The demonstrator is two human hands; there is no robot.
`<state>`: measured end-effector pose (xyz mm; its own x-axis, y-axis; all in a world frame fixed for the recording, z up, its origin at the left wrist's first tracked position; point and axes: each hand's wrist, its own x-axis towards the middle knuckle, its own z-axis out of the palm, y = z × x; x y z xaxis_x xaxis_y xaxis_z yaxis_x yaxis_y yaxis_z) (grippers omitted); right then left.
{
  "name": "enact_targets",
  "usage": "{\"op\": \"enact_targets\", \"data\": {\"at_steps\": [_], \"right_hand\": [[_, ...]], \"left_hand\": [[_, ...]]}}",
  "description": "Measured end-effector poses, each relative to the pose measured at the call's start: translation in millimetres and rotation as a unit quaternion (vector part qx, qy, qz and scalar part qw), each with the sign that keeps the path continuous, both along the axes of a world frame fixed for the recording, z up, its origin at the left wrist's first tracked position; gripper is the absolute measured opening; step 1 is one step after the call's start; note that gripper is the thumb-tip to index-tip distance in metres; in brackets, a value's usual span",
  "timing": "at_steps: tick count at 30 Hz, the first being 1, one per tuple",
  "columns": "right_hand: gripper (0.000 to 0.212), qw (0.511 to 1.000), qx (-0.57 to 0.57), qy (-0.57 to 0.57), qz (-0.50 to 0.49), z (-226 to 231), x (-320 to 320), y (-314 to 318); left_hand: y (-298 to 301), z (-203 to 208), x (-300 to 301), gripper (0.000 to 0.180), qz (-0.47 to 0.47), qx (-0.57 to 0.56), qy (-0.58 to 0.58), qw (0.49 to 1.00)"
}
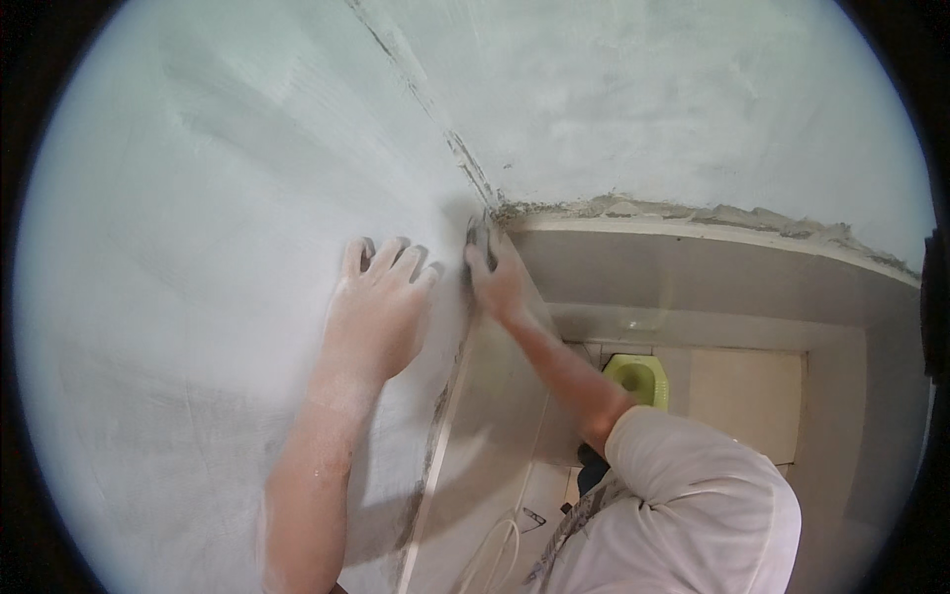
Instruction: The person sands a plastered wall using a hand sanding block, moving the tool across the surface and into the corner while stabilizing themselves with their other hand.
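My left hand [381,312], coated in pale dust, rests against the whitish plastered wall [218,238] with its fingers spread and a little bent. Nothing shows in it. Further right, my right hand [497,282] reaches up to the corner where two plastered surfaces meet above the tiles. Its fingers are closed around or pressed on something small and dark grey at the corner, too blurred to name. A rough dark crack line [421,94] runs up from that spot. Along the tile top lies a ragged strip of grey mortar [693,211].
Smooth light tiles [693,265] line the recess under the mortar strip. Far below on the floor is a yellow-green squat toilet [638,374]. A pale looped hose or cable [510,554] hangs near the bottom edge. My white sleeve [693,485] fills the lower right.
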<state>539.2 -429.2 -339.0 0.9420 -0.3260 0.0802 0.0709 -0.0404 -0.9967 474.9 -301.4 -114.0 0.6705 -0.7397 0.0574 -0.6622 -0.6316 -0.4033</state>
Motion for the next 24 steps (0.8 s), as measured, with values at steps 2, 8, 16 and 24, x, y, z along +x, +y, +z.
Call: {"op": "enact_targets", "data": {"at_steps": [2, 8, 16, 24], "right_hand": [[0.075, 0.999, 0.035, -0.010, 0.004, -13.3, -28.9, 27.2], [0.083, 0.993, -0.048, -0.001, 0.107, -37.7, -134.3, 66.0], [0.083, 0.988, -0.018, 0.075, 0.135, 16.2, -106.5, 46.0], [0.083, 0.993, 0.005, -0.025, 0.119, -27.2, -163.3, 98.7]], "left_hand": [[-2.2, 0.9, 0.5, 0.035, -0.011, 0.001, -0.012, 1.000], [20.0, 7.7, -31.7, 0.021, -0.041, -0.034, -0.021, 0.998], [54.8, 11.8, -106.2, 0.023, 0.030, 0.028, -0.025, 0.999], [72.6, 8.3, -151.8, 0.021, 0.075, 0.029, -0.065, 0.995]]}}
